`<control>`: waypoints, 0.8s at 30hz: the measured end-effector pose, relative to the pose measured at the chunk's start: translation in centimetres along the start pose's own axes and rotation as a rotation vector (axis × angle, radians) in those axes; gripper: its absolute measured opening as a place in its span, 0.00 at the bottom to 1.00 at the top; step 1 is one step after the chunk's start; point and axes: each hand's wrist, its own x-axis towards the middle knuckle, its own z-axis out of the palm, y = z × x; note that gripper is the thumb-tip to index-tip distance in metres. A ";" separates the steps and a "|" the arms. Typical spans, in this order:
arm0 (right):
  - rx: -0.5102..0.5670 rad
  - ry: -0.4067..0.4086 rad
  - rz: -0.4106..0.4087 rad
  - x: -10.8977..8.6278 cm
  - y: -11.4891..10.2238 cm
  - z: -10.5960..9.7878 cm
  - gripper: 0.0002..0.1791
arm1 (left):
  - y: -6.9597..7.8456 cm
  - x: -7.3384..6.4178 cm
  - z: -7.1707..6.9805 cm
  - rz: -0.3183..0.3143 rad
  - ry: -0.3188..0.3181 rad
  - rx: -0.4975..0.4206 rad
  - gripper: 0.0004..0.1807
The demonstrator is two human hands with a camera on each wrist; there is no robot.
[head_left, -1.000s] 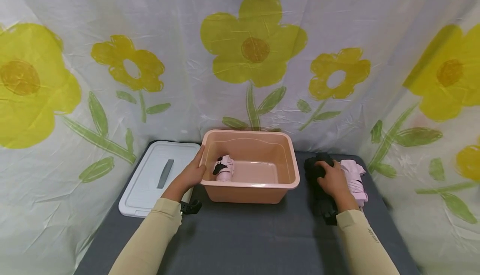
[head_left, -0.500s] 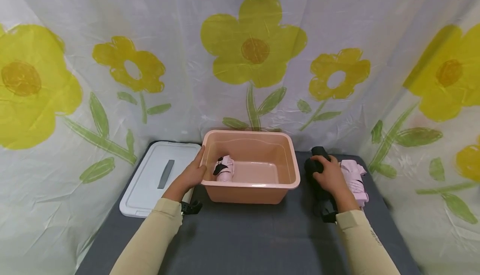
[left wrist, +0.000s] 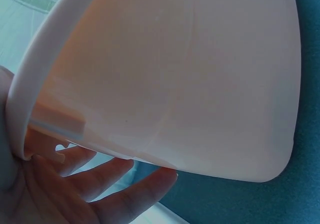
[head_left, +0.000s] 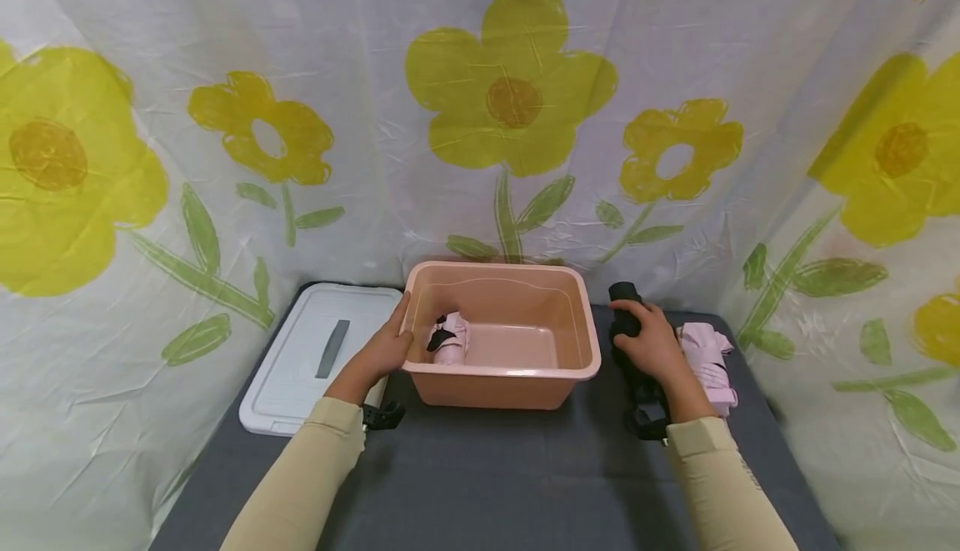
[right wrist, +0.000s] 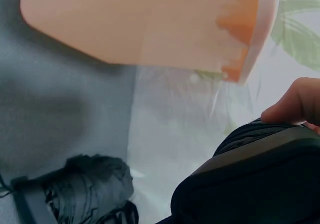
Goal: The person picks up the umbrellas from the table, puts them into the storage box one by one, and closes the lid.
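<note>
A salmon-pink plastic storage bin [head_left: 502, 388] stands mid-table, with a pink folded umbrella [head_left: 450, 343] lying inside at its left. My left hand [head_left: 382, 347] holds the bin's left rim. In the left wrist view its fingers [left wrist: 135, 196] lie along the outer wall. To the bin's right, my right hand [head_left: 648, 338] grips a black folded umbrella [head_left: 625, 293], raised and tilted. Below it, the right wrist view shows another black folded umbrella [right wrist: 90, 189] on the table. Beside the right hand lies a second pink folded umbrella [head_left: 708, 368].
A white lid [head_left: 288, 376] with a grey handle lies flat to the left of the bin. The dark grey tabletop [head_left: 495, 484] extends in front. A white sheet [head_left: 360, 159] with yellow flowers hangs behind the table and along both sides.
My right hand has lifted the black umbrella and drawn it slightly left, toward the bin. The left hand and the bin stay where they were.
</note>
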 end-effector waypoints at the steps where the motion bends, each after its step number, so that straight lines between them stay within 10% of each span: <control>1: 0.010 0.002 -0.005 0.0 -0.2 0.0 0.31 | 0.0 0.0 0.0 -0.001 -0.002 -0.002 0.39; 24: 0.111 -0.054 -0.040 1.2 -4.2 -0.2 0.30 | 0.5 -0.3 0.1 -0.014 -0.006 -0.014 0.39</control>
